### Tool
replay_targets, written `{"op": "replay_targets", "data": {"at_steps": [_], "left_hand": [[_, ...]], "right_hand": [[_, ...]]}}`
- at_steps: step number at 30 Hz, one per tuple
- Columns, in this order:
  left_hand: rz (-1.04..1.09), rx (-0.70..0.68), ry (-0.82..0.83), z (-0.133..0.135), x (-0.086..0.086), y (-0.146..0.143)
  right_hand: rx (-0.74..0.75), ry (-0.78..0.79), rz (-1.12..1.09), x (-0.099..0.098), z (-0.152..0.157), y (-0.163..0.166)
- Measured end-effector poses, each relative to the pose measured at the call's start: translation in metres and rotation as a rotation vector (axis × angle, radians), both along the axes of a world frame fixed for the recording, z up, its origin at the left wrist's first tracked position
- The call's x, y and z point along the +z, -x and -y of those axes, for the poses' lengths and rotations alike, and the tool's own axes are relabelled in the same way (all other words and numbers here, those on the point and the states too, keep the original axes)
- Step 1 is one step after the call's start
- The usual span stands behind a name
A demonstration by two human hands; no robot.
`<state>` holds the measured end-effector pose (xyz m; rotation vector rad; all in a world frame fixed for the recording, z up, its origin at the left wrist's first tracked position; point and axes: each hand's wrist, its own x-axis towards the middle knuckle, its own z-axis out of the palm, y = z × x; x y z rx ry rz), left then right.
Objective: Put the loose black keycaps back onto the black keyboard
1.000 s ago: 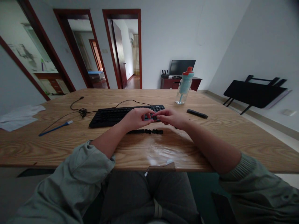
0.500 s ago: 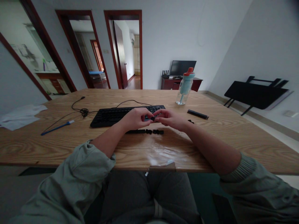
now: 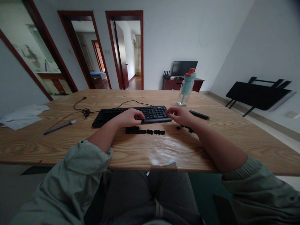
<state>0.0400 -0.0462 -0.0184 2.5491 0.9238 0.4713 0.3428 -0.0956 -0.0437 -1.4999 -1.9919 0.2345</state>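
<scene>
A black keyboard [image 3: 154, 113] lies across the table in front of me. My left hand [image 3: 131, 118] is over its front middle part, thumb and fingers pinched together; a small dark thing may be between them, but it blends with the keyboard. At the keyboard's right end is my right hand [image 3: 180, 115], fingers bent and thumb apart from the index finger, fingertips close to the last keys. A row of loose black keycaps [image 3: 150, 132] lies before the keyboard. More loose keycaps [image 3: 178, 127] lie below my right hand, partly hidden by the wrist.
A blue brush [image 3: 59, 127] and the coiled cable [image 3: 85, 112] lie on the left, beyond them white paper [image 3: 23, 115]. A clear water bottle [image 3: 186, 87] with a red lid stands behind my right hand. Near it lies a long black bar [image 3: 199, 115]. Tape covers the table's front edge [image 3: 164, 165].
My hands were together over the keyboard with a small black keycap between them. Now they have parted, the left moving left and the right moving right to the keyboard's end.
</scene>
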Motion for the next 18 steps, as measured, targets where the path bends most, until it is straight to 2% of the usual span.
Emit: {"op": "replay_targets", "data": {"at_steps": [3,10,18], "left_hand": [[-0.034,0.015,0.001,0.001,0.000,0.000],[-0.128,-0.021,0.116,-0.001,-0.001,-0.001],[-0.201,-0.018,0.123,0.000,0.000,0.000]], "right_hand": [[0.011,0.045,0.029,-0.003,0.003,0.008],[-0.001,0.077,0.034,0.001,0.007,0.014],[0.016,0.107,0.050,0.000,0.007,0.014]]}}
